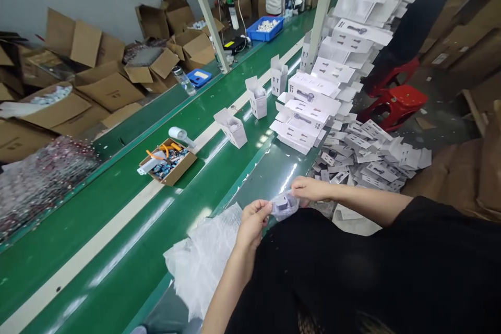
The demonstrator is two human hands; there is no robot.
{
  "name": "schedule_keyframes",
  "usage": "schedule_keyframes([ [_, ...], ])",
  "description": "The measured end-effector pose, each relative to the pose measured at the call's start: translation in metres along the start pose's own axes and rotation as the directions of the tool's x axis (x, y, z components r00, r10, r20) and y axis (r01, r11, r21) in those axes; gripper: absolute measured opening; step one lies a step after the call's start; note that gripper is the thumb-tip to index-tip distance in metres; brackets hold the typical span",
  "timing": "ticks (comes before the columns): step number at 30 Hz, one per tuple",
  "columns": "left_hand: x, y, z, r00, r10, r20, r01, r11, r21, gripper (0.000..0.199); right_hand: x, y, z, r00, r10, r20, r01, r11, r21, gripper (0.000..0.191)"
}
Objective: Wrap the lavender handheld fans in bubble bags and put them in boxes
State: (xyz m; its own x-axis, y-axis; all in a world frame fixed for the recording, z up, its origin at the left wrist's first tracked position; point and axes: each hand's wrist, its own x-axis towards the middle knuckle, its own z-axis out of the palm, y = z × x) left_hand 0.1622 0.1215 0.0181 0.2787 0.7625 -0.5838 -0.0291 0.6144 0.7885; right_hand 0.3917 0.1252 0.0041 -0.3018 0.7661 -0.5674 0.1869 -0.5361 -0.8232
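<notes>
Close to my body, both hands grip a clear plastic bag with a pale object inside whose kind I cannot make out. My left hand pinches the bag's left end between thumb and fingers. At its right end, the fingers of my right hand are closed on the plastic. A stack of translucent bubble-wrap bags lies on the table edge left of my left hand. Beyond my right hand stand piled flat white printed boxes, and more folded boxes lie in a heap lower right.
Open white boxes stand along the green conveyor. A small carton of batteries, with orange-handled tools and a white device, sits further left. Blue trays, cardboard cartons, red stools and another person are around.
</notes>
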Motion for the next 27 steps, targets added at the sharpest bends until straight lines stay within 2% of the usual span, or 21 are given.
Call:
schedule_keyframes([
  [3,0.002,0.019,0.001,0.971,0.236,-0.046,-0.228,0.963,0.140,0.045,0.004,-0.025,-0.003,0.992,-0.114,0.056,0.105,0.984,0.145,0.022],
  [5,0.011,0.024,0.003,0.936,0.353,0.001,-0.341,0.903,0.263,0.075,0.012,-0.039,0.001,0.983,-0.164,0.087,0.145,0.970,0.193,0.022],
  [6,0.018,0.024,0.005,0.927,0.374,0.027,-0.363,0.876,0.317,0.085,0.015,-0.047,0.001,0.972,-0.200,0.123,0.181,0.972,0.151,0.022],
  [7,0.025,0.021,0.007,0.925,0.378,0.034,-0.364,0.859,0.361,0.084,0.017,-0.054,-0.002,0.954,-0.242,0.178,0.235,0.970,0.062,0.022],
  [8,0.032,0.017,0.009,0.924,0.383,0.010,-0.356,0.848,0.393,0.072,0.017,-0.063,-0.011,0.931,-0.284,0.228,0.304,0.951,-0.059,0.022],
  [9,0.037,0.012,0.010,0.918,0.395,-0.041,-0.344,0.844,0.412,0.054,0.015,-0.071,-0.026,0.915,-0.331,0.231,0.376,0.907,-0.190,0.023],
  [10,0.042,0.006,0.009,0.908,0.406,-0.104,-0.331,0.846,0.418,0.039,0.012,-0.080,-0.047,0.905,-0.390,0.168,0.424,0.848,-0.317,0.025],
  [11,0.044,0.001,0.007,0.897,0.409,-0.169,-0.314,0.857,0.408,0.030,0.008,-0.087,-0.074,0.888,-0.458,0.034,0.427,0.798,-0.426,0.028],
  [12,0.045,-0.004,0.004,0.884,0.402,-0.238,-0.297,0.877,0.377,0.027,0.005,-0.093,-0.105,0.812,-0.531,-0.240,0.366,0.785,-0.499,0.032],
  [13,0.044,-0.007,0.000,0.875,0.377,-0.303,-0.276,0.904,0.327,0.027,0.003,-0.098,-0.138,0.688,-0.549,-0.474,0.262,0.798,-0.544,0.036],
  [14,0.043,-0.010,-0.004,0.868,0.339,-0.364,-0.254,0.931,0.261,0.028,0.004,-0.100,-0.171,0.561,-0.535,-0.631,0.152,0.816,-0.557,0.041],
  [15,0.040,-0.011,-0.009,0.858,0.294,-0.421,-0.235,0.954,0.186,0.029,0.008,-0.100,-0.201,0.460,-0.501,-0.733,0.041,0.837,-0.546,0.047],
  [16,0.038,-0.011,-0.012,0.845,0.251,-0.472,-0.225,0.968,0.111,0.031,0.014,-0.100,-0.227,0.413,-0.437,-0.799,-0.069,0.860,-0.506,0.051],
  [18,0.034,-0.010,-0.017,0.815,0.186,-0.548,-0.228,0.974,-0.009,0.033,0.030,-0.098,-0.261,0.453,-0.301,-0.839,-0.168,0.896,-0.412,0.043],
  [20,0.030,-0.006,-0.020,0.791,0.156,-0.592,-0.253,0.964,-0.085,0.032,0.043,-0.101,-0.271,0.510,-0.251,-0.822,-0.143,0.918,-0.369,0.028],
  [21,0.027,-0.004,-0.022,0.776,0.149,-0.612,-0.270,0.957,-0.109,0.032,0.046,-0.105,-0.269,0.522,-0.283,-0.804,-0.101,0.916,-0.388,0.021],
  [23,0.020,0.003,-0.029,0.739,0.156,-0.655,-0.314,0.940,-0.130,0.031,0.044,-0.116,-0.254,0.498,-0.447,-0.743,-0.013,0.853,-0.522,0.014],
  [25,0.010,0.012,-0.040,0.680,0.187,-0.709,-0.377,0.918,-0.119,0.029,0.035,-0.130,-0.231,0.501,-0.667,-0.551,0.064,0.664,-0.745,0.012],
  [27,-0.003,0.024,-0.055,0.606,0.217,-0.766,-0.450,0.887,-0.104,0.025,0.027,-0.139,-0.200,0.521,-0.820,-0.237,0.175,0.375,-0.910,0.016],
])
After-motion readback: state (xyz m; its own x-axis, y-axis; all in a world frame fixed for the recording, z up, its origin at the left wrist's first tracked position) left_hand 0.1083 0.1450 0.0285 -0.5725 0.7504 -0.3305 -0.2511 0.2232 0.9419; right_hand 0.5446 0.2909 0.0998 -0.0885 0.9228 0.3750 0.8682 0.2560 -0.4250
